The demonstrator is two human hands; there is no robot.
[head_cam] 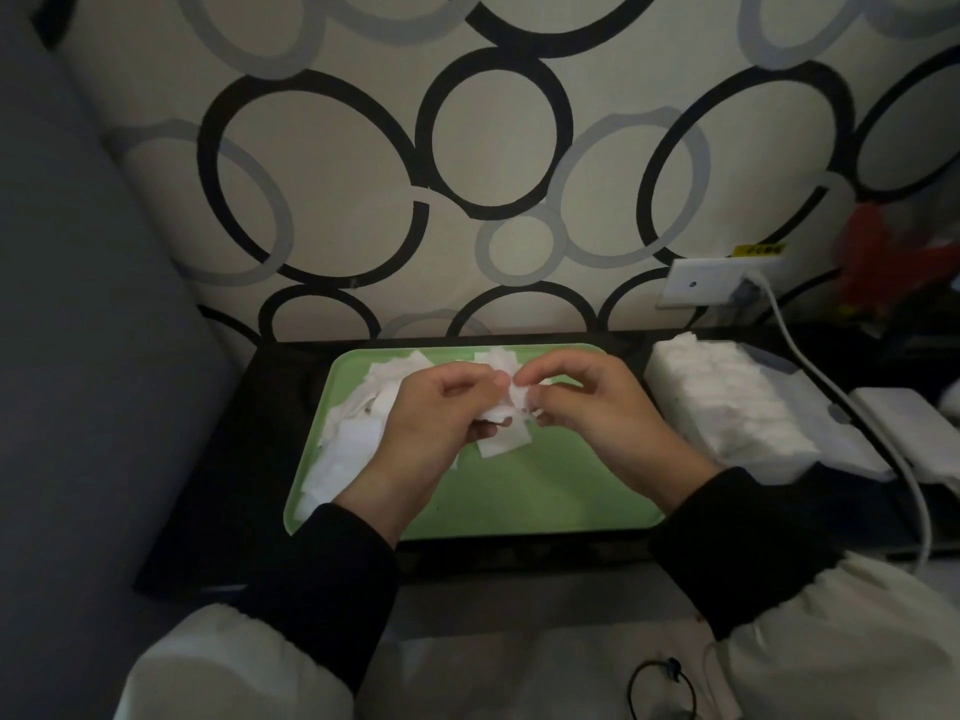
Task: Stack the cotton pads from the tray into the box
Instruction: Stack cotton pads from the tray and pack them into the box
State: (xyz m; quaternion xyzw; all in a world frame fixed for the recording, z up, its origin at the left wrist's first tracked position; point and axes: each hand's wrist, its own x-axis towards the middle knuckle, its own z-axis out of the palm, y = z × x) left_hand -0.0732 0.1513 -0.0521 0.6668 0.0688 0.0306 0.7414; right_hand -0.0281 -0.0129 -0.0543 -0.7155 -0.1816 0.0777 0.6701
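Pinching featherlight, limp cotton pads in fingers of left hand and right hand over tray; seemingly best gripped edgewise.

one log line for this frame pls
phase: gathering | left hand: grips pad bunch | right hand: pinches same bunch | over tray | loose pads: tray left | stacked pads: right of tray

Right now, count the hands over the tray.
2. The left hand holds cotton pads above the green tray; the right hand pinches them beside it. No others visible.
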